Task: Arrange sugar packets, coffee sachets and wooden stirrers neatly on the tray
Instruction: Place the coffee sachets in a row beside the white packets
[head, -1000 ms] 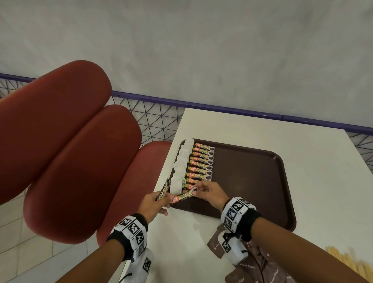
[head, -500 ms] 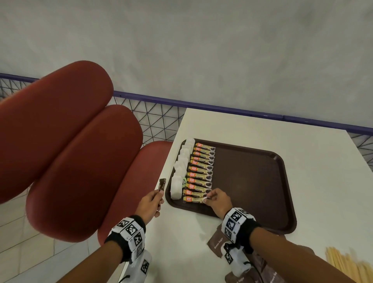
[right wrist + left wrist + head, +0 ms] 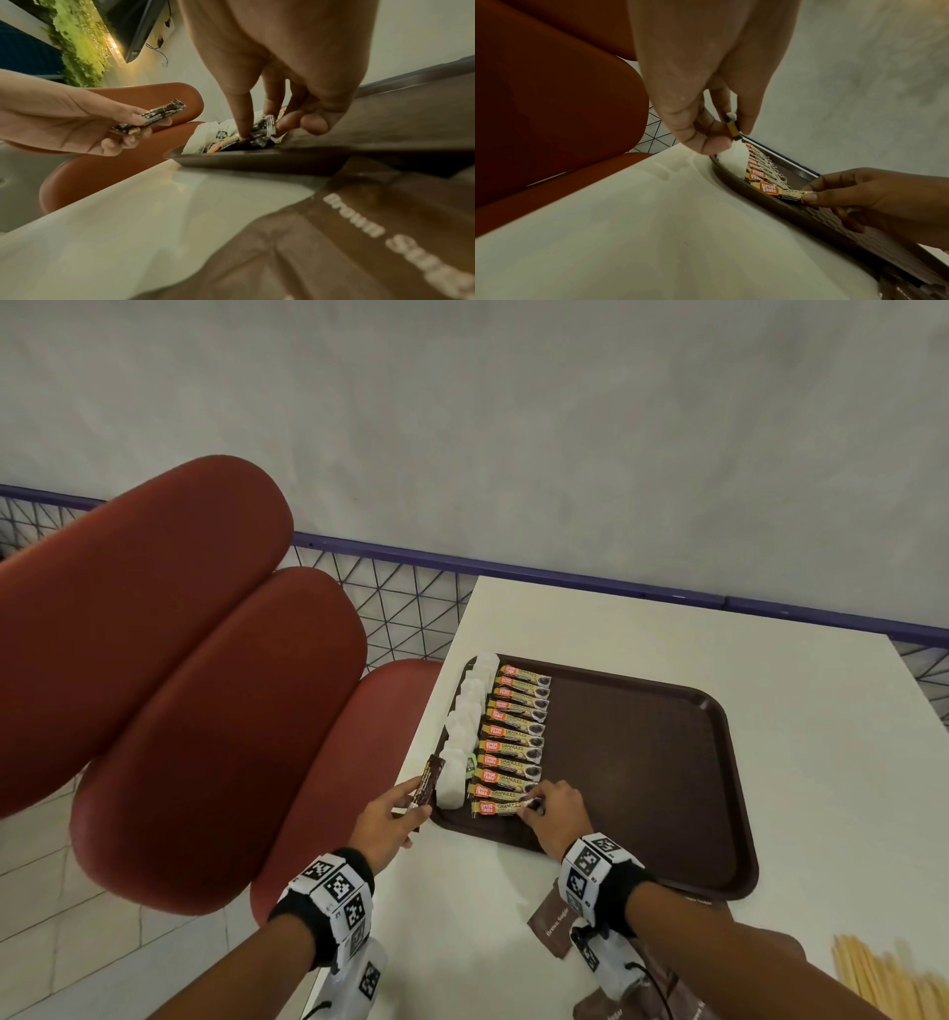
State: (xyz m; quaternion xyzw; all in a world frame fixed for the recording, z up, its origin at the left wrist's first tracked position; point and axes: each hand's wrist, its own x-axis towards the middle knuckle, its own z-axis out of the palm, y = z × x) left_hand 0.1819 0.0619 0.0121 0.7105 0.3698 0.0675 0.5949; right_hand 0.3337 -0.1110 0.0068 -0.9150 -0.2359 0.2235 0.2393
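Note:
A brown tray [image 3: 642, 762] lies on the white table. White sugar packets [image 3: 464, 731] run down its left edge, and a row of coffee sachets [image 3: 516, 737] lies beside them. My right hand [image 3: 531, 806] pinches the right end of the nearest coffee sachet [image 3: 494, 808], which lies flat at the near end of the row. In the left wrist view that sachet [image 3: 780, 191] sits just inside the tray rim [image 3: 765, 205]. My left hand [image 3: 418, 796] hovers left of the tray and holds another coffee sachet [image 3: 427, 780] between thumb and fingers, pointing up.
Brown sugar packets [image 3: 552, 919] lie on the table under my right wrist. Wooden stirrers [image 3: 883, 978] lie at the bottom right corner. Red padded seats [image 3: 205, 711] stand left of the table edge, and a purple rail [image 3: 565, 580] runs behind it.
My right hand carried a coffee sachet from near my left hand down onto the tray and laid it at the near end of the row. My left hand drew back slightly with its sachet.

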